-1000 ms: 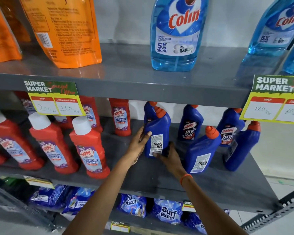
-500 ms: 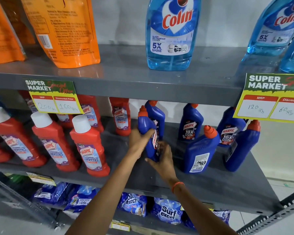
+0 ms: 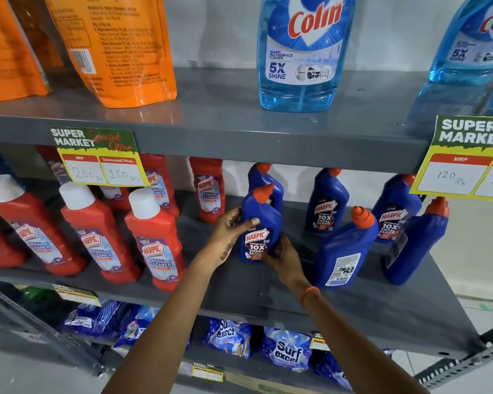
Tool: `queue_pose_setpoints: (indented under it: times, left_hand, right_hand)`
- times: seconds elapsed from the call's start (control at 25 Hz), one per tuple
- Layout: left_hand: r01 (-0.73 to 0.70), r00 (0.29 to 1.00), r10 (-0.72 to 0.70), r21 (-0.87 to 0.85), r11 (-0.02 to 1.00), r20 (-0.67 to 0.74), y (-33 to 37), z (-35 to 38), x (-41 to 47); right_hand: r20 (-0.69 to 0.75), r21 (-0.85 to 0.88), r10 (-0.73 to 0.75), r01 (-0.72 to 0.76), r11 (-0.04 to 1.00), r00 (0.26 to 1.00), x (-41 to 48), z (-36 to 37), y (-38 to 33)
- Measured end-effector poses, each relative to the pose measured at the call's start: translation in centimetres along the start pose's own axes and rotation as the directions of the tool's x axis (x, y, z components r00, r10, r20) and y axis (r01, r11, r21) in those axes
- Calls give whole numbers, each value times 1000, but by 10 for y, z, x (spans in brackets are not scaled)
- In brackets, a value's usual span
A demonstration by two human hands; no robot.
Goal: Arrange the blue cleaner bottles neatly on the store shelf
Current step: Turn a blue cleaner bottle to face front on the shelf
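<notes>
Several blue Harpic cleaner bottles with orange caps stand on the grey middle shelf [image 3: 353, 305]. Both hands hold one blue bottle [image 3: 261, 220] upright, its front label facing me: my left hand [image 3: 229, 231] wraps its left side and my right hand [image 3: 282, 258] grips its lower right. Another blue bottle [image 3: 271, 180] stands right behind it. Further right, two [image 3: 326, 201] [image 3: 396, 207] stand at the back with labels forward. A front bottle [image 3: 346, 248] shows its back label, and the rightmost one [image 3: 416, 243] faces sideways.
Red Harpic bottles [image 3: 154, 243] fill the left of the same shelf. Colin spray bottles [image 3: 302, 52] and orange pouches [image 3: 120, 49] sit on the shelf above, with price tags [image 3: 97, 157] hanging from its edge. Blue detergent packs [image 3: 285, 348] lie below.
The held bottle has been turned from its back label, through side-on, to front label facing me. It now stands in front of the rear bottle, both hands still on it.
</notes>
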State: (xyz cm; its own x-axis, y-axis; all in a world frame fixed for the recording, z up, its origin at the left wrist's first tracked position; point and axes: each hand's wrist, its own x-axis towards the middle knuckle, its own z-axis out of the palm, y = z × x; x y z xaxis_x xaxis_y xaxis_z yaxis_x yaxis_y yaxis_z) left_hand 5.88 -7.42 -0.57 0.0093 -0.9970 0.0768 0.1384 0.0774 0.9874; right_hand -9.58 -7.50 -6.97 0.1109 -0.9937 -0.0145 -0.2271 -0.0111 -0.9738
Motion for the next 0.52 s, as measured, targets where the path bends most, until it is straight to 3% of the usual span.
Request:
queue_pose_setpoints:
  times: [0.36, 0.52]
  left_hand:
    - [13, 998, -11, -38, 999, 59, -4, -13, -1]
    - [10, 1000, -12, 137, 990, 17, -4, -4, -9]
  right_hand:
    - [-90, -117, -52, 42, 992, 995, 0, 14, 14]
    - [-87, -101, -18, 9, 995, 996, -5, 13, -2]
